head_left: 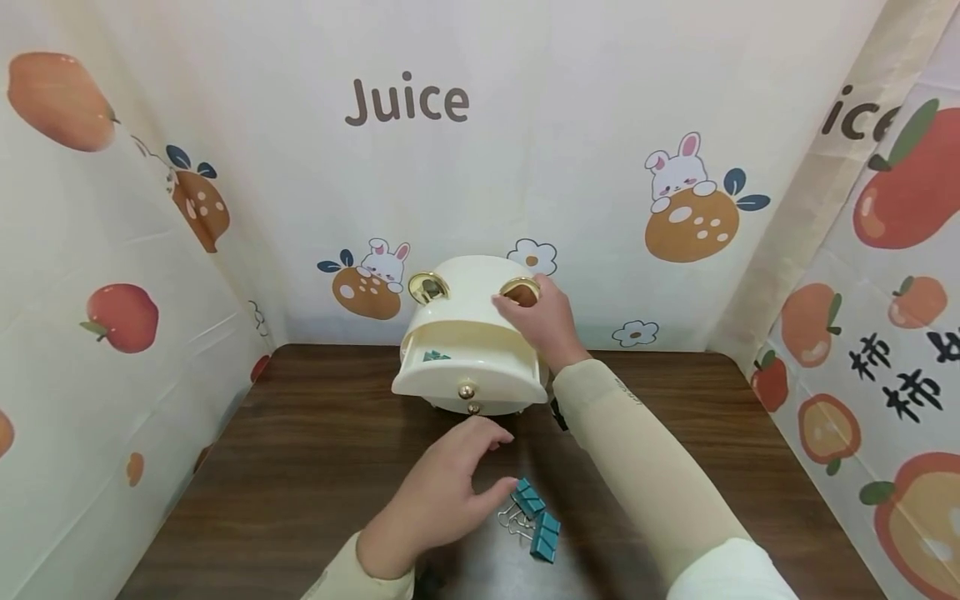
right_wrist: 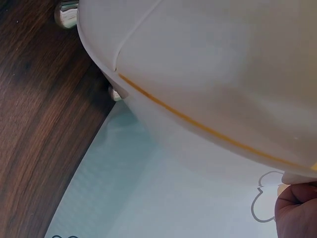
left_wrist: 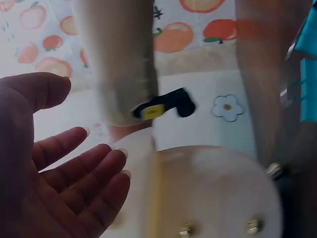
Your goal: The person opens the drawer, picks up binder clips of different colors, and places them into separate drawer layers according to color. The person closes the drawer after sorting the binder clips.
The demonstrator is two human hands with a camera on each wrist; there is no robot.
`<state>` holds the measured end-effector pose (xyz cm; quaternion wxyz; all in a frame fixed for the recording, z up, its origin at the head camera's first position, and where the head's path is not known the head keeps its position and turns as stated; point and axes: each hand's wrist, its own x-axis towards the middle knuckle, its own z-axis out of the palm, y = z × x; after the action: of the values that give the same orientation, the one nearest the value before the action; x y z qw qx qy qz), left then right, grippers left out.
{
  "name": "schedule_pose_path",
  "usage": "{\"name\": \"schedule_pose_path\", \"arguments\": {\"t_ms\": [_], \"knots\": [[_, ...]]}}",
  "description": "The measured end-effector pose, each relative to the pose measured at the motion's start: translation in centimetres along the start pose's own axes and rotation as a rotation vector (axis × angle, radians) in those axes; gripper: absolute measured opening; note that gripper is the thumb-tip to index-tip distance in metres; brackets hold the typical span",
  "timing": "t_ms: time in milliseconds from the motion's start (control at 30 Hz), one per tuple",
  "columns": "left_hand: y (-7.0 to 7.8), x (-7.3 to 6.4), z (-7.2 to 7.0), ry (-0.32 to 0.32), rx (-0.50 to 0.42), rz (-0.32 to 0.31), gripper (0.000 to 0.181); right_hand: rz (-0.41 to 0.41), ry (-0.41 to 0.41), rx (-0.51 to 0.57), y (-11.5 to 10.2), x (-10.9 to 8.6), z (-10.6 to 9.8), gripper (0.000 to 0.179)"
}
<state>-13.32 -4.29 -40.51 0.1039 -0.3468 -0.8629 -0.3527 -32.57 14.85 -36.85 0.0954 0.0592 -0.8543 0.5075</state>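
A cream, rounded drawer box (head_left: 474, 287) with gold-lined round ears stands at the back of the table. My right hand (head_left: 547, 323) grips its right ear (head_left: 517, 287), thumb in front and fingers behind. The upper drawer (head_left: 498, 382) is pulled out, and teal binder clips (head_left: 435, 356) lie at its left inside. My left hand (head_left: 442, 483) hovers in front of the box, palm turned right, fingers loosely bent with nothing in them. Beside its thumb, teal binder clips (head_left: 545, 537) with silver handles lie on the tabletop.
The dark wooden table (head_left: 315, 467) meets a printed fabric backdrop (head_left: 585, 167) right behind the box, with fabric at both sides too. A lower gold knob (head_left: 473, 409) shows under the open drawer. A black strap device (left_wrist: 166, 104) sits on the right wrist.
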Motion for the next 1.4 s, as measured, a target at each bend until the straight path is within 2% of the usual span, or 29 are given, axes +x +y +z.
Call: {"name": "schedule_pose_path", "arguments": {"t_ms": [200, 367, 567, 767, 1100, 1400], "knots": [[-1.1, -0.5, 2.8, -0.086, 0.05, -0.074, 0.045, -0.005, 0.008, 0.009, 0.1, 0.1, 0.2, 0.058], [-1.8, -1.0, 4.6, -0.139, 0.055, -0.092, 0.047, 0.003, 0.003, 0.013, 0.3, 0.1, 0.4, 0.057], [-2.9, -1.6, 6.5, -0.221, 0.071, -0.16, 0.049, -0.003, 0.009, 0.017, 0.3, 0.0, 0.5, 0.053], [-4.1, -1.7, 7.7, -0.268, 0.092, -0.203, 0.051, -0.001, 0.008, 0.019, 0.3, 0.0, 0.5, 0.052], [-5.4, -1.4, 9.2, -0.344, 0.197, -0.214, 0.048, -0.001, 0.002, 0.017, 0.3, 0.1, 0.6, 0.052], [-5.7, -0.1, 10.2, -0.471, 0.34, -0.181, 0.044, -0.008, 0.013, 0.012, 0.1, 0.2, 0.4, 0.053]]}}
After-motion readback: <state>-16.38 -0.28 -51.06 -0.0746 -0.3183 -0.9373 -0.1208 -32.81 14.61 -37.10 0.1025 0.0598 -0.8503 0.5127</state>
